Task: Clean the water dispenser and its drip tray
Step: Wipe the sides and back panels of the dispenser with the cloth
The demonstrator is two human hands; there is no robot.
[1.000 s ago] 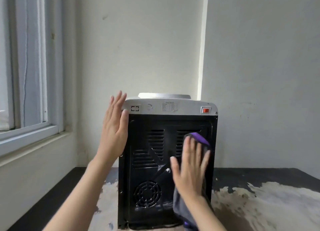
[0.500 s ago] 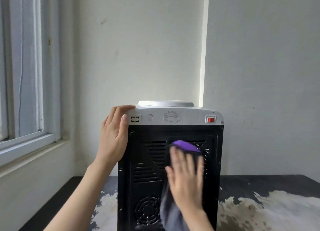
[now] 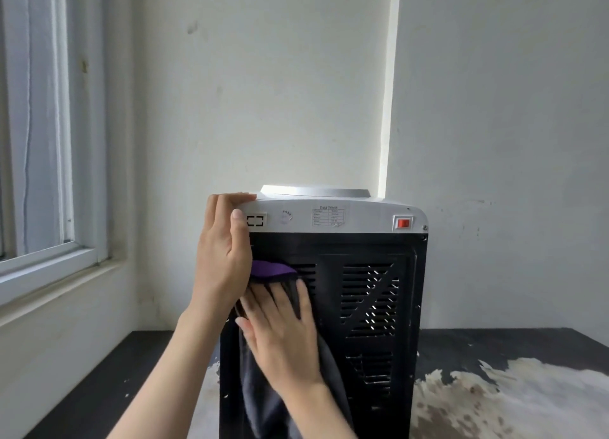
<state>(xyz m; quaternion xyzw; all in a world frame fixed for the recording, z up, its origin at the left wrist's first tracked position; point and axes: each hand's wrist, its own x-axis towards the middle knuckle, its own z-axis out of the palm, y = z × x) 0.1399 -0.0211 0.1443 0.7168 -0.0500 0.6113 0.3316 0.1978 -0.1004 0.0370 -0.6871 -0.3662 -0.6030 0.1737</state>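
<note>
Flat and spread, the fingers [image 3: 263, 302] of the right hand [image 3: 283, 343] press a dark grey cloth [image 3: 263, 402] with a purple edge against the black back panel [image 3: 333, 306] of the water dispenser [image 3: 329, 290], pinning the fabric by palm pressure rather than gripping it. Just beside them, the left hand [image 3: 222, 257] curls over the upper left corner of the grey top band, thumb on its rear face and fingertips hooked over the top edge, bracing the unit upright. The cloth's purple edge peeks out between the two hands at the left end of the upper vent slots [image 3: 367, 293], while its grey tail hangs down the panel toward the bottom of the view. The dispenser stands on a dark tabletop [image 3: 494, 343] with worn pale patches, its back turned to the wearer, a red switch [image 3: 403, 223] and a small data label [image 3: 328, 216] showing on the band; a window [image 3: 39, 142] fills the left of the scene. The drip tray is out of view, presumably on the far side. The step in hand appears to be wiping the rear panel, with the tray yet to be reached. The next stroke likely calls for sweeping the cloth across the slotted right half, keeping the bracing grip firm so the unit does not slide or tip, and keeping fabric from snagging in the louvres.
</note>
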